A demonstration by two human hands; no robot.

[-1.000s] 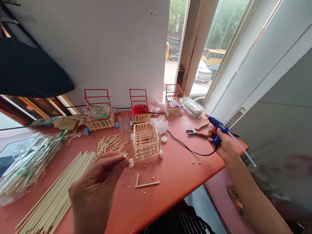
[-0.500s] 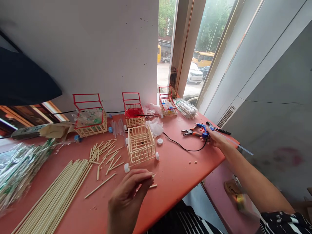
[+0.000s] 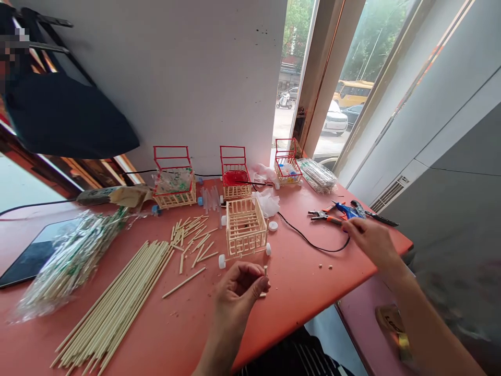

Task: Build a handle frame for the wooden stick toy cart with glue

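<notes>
Between the thumb and forefinger of my left hand (image 3: pixel 240 295) is a short piece of wooden stick (image 3: pixel 265 270). This hand is in front of a pale wooden toy shopping cart (image 3: pixel 246 230) with white cap wheels. On the right, my right hand (image 3: pixel 370 243) has its fingers curled beside a blue glue gun (image 3: pixel 351 210) and the orange handle of a pair of pliers (image 3: pixel 331 219). Its fingertips are partly hidden, so what they grip cannot be made out. A loose wooden stick (image 3: pixel 183 282) lies left of my left hand.
Several cut stick pieces (image 3: pixel 191 235) and a bundle of long sticks (image 3: pixel 117 303) lie left. Red-trimmed carts (image 3: pixel 175 196) stand along the wall. A black cord (image 3: pixel 313 243) crosses the table; a white cap (image 3: pixel 273 226) lies by the cart. Plastic-wrapped sticks (image 3: pixel 70 266) are far left.
The view has swung left, so things appear further right. My right hand has drawn back slightly, uncovering more of the glue gun. The stick piece in my left hand now shows upright.
</notes>
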